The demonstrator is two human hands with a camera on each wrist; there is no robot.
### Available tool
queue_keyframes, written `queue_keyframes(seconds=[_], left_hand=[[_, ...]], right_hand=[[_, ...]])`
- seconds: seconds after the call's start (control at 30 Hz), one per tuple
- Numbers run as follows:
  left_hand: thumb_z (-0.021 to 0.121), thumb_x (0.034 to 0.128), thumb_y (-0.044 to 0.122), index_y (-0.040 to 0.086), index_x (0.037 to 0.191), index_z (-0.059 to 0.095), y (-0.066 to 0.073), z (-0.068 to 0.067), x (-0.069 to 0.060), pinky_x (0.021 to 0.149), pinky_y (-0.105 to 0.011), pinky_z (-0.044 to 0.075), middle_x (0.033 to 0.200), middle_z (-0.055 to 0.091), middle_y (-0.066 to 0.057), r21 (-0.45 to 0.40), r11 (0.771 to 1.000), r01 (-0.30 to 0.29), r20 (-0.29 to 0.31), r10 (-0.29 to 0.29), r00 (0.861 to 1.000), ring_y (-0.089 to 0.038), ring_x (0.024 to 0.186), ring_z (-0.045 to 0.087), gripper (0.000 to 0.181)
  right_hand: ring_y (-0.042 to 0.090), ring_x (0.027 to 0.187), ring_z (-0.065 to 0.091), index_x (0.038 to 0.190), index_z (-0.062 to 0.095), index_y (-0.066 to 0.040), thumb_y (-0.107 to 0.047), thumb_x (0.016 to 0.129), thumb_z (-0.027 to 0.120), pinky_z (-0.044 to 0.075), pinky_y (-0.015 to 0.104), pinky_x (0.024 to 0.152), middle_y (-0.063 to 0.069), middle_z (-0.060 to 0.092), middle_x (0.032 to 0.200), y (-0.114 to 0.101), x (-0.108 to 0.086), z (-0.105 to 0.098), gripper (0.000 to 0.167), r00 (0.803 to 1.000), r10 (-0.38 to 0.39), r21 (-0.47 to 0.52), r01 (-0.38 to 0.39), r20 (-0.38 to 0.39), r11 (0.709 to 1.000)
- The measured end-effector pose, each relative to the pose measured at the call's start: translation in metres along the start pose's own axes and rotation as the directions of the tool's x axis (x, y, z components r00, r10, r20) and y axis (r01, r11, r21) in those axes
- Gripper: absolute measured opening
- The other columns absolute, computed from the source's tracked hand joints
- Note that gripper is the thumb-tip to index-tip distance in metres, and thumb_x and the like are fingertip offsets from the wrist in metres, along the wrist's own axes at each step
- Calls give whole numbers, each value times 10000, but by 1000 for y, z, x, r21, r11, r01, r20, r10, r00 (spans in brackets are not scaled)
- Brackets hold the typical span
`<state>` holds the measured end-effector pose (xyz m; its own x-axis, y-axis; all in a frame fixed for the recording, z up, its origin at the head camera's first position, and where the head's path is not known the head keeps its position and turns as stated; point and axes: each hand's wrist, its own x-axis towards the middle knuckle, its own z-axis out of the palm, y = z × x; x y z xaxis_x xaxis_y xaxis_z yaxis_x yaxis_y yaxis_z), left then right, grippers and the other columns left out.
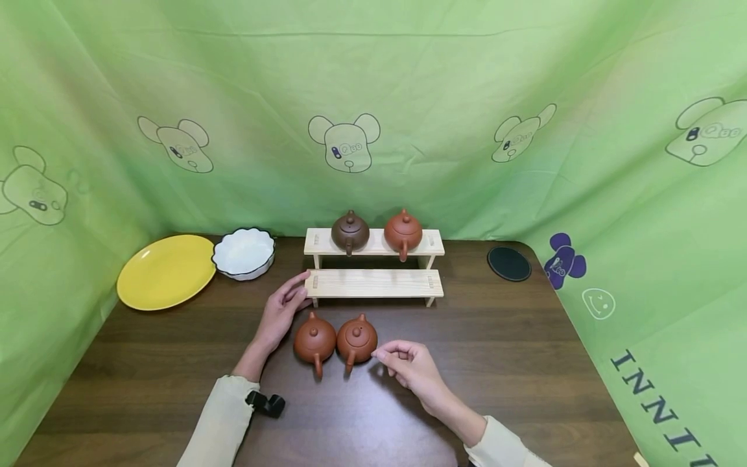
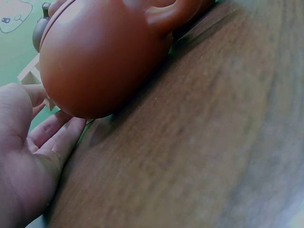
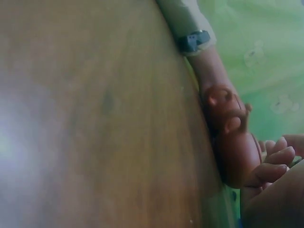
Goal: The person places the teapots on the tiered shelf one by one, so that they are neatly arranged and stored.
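Two reddish-brown teapots stand side by side on the table, a left one (image 1: 314,340) and a right one (image 1: 357,340), handles toward the front. My left hand (image 1: 279,316) is at the left end of the lower wooden shelf (image 1: 373,283), thumb and fingers about its edge. In the left wrist view the hand (image 2: 28,147) shows beside a large teapot body (image 2: 104,57). My right hand (image 1: 413,371), fingers bent, has its fingertips at the right teapot's right side; the right wrist view shows the hand (image 3: 275,185) by that teapot (image 3: 237,156), contact unclear.
A dark brown teapot (image 1: 350,231) and an orange-brown teapot (image 1: 403,231) stand on the upper shelf (image 1: 376,243). At the left lie a yellow plate (image 1: 166,272) and a white scalloped bowl (image 1: 244,253). A dark round coaster (image 1: 509,264) lies at the right.
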<state>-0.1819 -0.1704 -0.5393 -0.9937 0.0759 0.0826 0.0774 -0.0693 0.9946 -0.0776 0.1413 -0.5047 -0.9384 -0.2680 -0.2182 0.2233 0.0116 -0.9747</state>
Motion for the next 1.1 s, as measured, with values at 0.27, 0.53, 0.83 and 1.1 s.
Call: queue_keyframes(seconds=[0.27, 0.53, 0.83, 1.1], left_hand=[[549, 1169, 44, -49, 1610, 525, 0, 0, 0, 1071, -249, 613, 1653, 515, -251, -2, 1000, -5, -1, 5, 1000, 17, 1242, 668, 451], [555, 1167, 41, -53, 1609, 523, 0, 1, 1, 1069, -250, 615, 1653, 514, -248, -10, 1000, -11, 2, 11, 1000, 16, 1241, 667, 453], [550, 1170, 49, -43, 1614, 524, 1, 0, 0, 1074, -252, 613, 1655, 516, -238, -1, 1000, -7, 3, 7, 1000, 17, 1243, 665, 453], [547, 1175, 66, -51, 1615, 517, 2, 0, -1, 1086, -262, 608, 1647, 514, -263, -2, 1000, -8, 6, 8, 1000, 18, 1250, 658, 456]], right_hand=[[-6, 518, 403, 1225, 740, 140, -125, 1039, 770, 317, 114, 450, -63, 631, 738, 3, -4, 7, 325, 996, 53, -1, -53, 74, 999], [-3, 525, 424, 1340, 701, 131, -112, 1068, 721, 328, 112, 450, -55, 639, 761, 8, -8, 12, 365, 982, 76, 21, -80, 172, 997], [1, 528, 430, 1389, 669, 128, -98, 1073, 700, 335, 111, 451, -45, 634, 770, 11, -11, 20, 390, 973, 63, 48, -76, 223, 996], [-2, 531, 446, 1432, 636, 121, -94, 1070, 693, 354, 107, 456, -43, 656, 780, 10, -10, 25, 425, 966, 88, 91, -113, 245, 989]])
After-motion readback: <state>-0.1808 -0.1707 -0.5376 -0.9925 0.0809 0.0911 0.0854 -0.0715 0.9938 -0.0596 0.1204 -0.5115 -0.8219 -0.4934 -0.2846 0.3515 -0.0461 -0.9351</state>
